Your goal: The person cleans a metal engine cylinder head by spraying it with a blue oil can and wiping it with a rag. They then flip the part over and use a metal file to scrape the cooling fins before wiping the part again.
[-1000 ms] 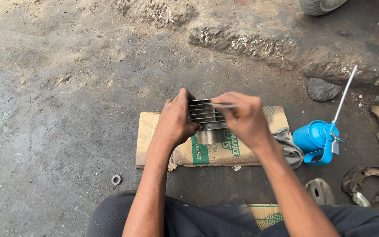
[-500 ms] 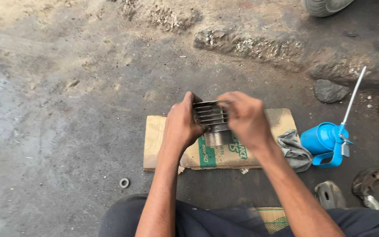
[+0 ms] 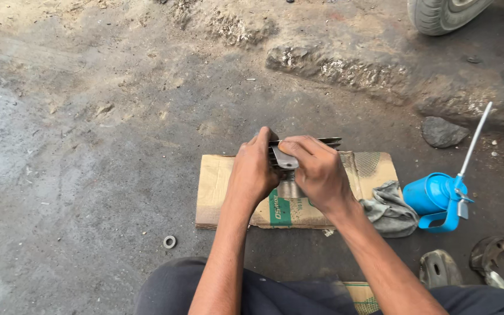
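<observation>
A finned grey metal engine cylinder is held upright over a flattened cardboard sheet on the ground. My left hand grips its left side. My right hand wraps over its front and top, covering most of the fins. A few fin edges stick out to the right, and the round sleeve at the bottom shows between my hands.
A blue oil can with a long white spout stands right of the cardboard, next to a grey rag. A small washer lies left. Metal parts and a stone sit at right; a tyre at top.
My right hand has slid leftward across the cylinder and now covers more of the fins. The view has drifted so the cardboard sits further right and lower.
</observation>
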